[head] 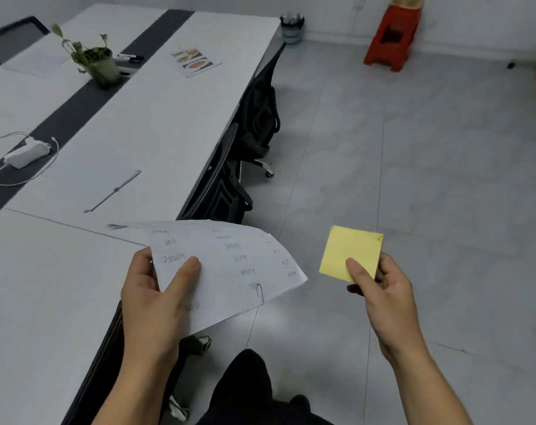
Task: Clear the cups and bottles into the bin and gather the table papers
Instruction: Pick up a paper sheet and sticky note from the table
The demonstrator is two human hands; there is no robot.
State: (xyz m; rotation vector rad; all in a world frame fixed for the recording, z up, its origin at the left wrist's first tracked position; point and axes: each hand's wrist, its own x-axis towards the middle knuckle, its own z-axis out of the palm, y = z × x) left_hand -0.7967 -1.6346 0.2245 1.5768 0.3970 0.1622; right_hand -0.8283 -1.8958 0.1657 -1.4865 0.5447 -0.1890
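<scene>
The handwritten papers (230, 265) sit in the left hand (156, 296), thumb pressed on top of the sheets and fingers underneath, the stack curling out over the counter's edge toward the right hand; a clip or staple shows at the near edge (too small to tell which). The right hand (380, 289) pinches a yellow sticky-note pad (351, 254) between thumb and fingers, held upright over the floor (414, 148), just beside the papers but not touching them. Beyond the left hand, on the white counter (61, 286), a thin grey pen-like stick (113, 191) lies diagonally on a blank sheet. Farther out and to the left of that hand a white power adapter (26, 153) rests with its cable looped around it on the dark strip running down the counter's middle. Farther still stand a potted plant (99, 64) on that strip, black markers (130, 58) just behind it, and a printed leaflet with food pictures (194, 61) lying flat, well ahead of the left hand. Black office chairs (254, 124) are tucked under the counter's edge ahead of the papers. Far ahead of both hands a small waste bin (292, 30) stands on the floor against the wall, with bottle tops showing in it, and a red plastic stool (394, 38) stands far beyond the right hand.
</scene>
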